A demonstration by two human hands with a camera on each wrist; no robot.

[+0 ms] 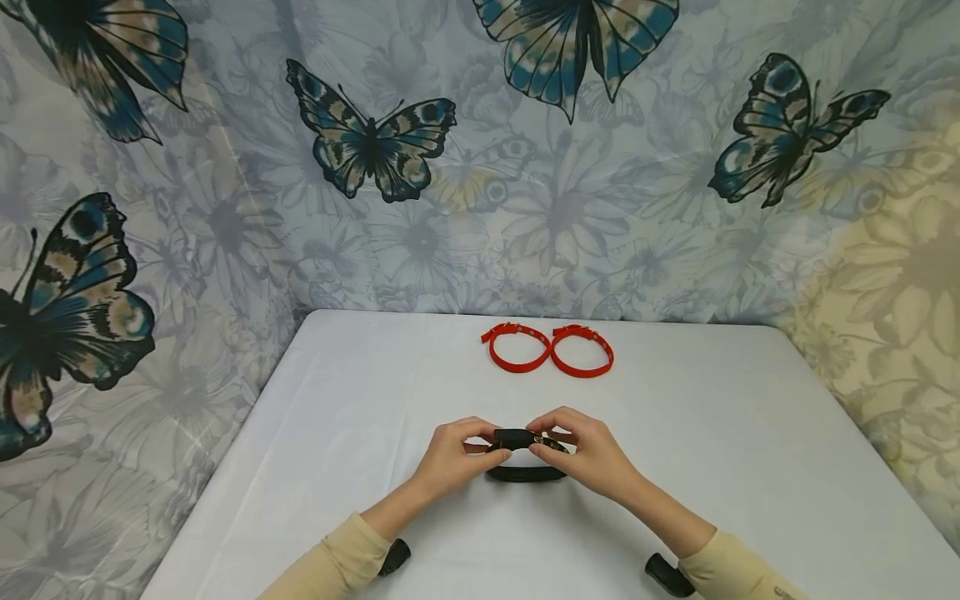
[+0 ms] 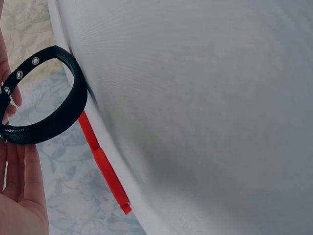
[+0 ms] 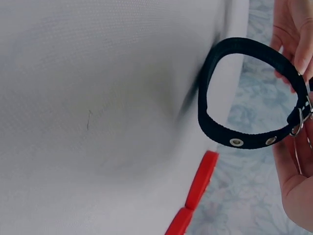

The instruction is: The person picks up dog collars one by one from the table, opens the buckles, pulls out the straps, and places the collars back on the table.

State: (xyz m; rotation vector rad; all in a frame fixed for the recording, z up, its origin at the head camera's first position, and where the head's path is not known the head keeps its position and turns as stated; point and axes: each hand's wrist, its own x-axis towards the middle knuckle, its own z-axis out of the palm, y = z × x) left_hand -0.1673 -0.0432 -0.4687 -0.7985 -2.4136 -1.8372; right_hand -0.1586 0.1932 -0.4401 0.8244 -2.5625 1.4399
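White tabletop (image 1: 360,383), looped black collar (image 1: 527,474), metal-rimmed eyelets (image 3: 236,142), seemingly woven

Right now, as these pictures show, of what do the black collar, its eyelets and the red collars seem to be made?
Black collar: probably woven fabric, matt; a fine ribbed grain shows on the band.
Eyelets: most likely metal, silvery and polished; their rims catch the light.
Red collars: smooth, evenly coloured bands, perhaps imitation leather or plastic; the look leaves it open.
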